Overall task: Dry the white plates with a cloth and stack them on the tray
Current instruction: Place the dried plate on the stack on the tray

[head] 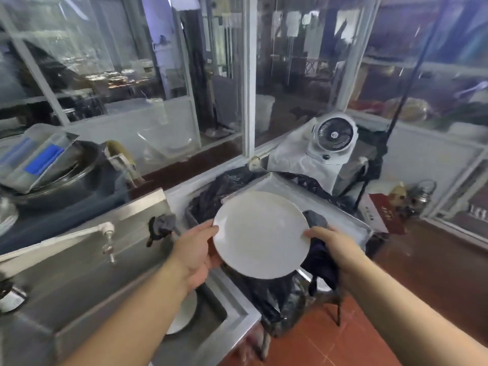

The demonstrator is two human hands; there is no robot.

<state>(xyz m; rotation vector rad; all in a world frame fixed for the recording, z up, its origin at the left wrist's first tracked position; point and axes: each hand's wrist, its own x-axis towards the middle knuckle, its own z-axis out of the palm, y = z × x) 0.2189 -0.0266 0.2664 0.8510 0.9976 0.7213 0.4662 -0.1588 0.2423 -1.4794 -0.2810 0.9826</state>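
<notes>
White plate (261, 235) front and centre, held up in the air between 2 hands, face tilted toward the camera, just over the near edge of the tray (340, 204). The left hand (195, 256) takes the left rim, thumb on top and fingers curled underneath, steadying it like a clamp so the face stays open for wiping. The right hand (334, 247) pinches the right rim through the dark cloth (318, 257), fabric bunched under the palm and trailing below, so the cloth meets the plate wherever that hand goes. My read: drying is in hand and this plate is about ready to go down. The tray sits just behind, a flat metal sheet resting on crumpled black plastic (211, 199), and I see no plate stacked on the part that shows, so this looks like number 1. To the left, the steel sink (111, 273) holds at least 1 more white plate in the basin (184, 315), half hidden under the left forearm, handy for the next pick-up. A tap (107, 239) juts over it, and a small white fan (334, 137) stands beyond the tray.
</notes>
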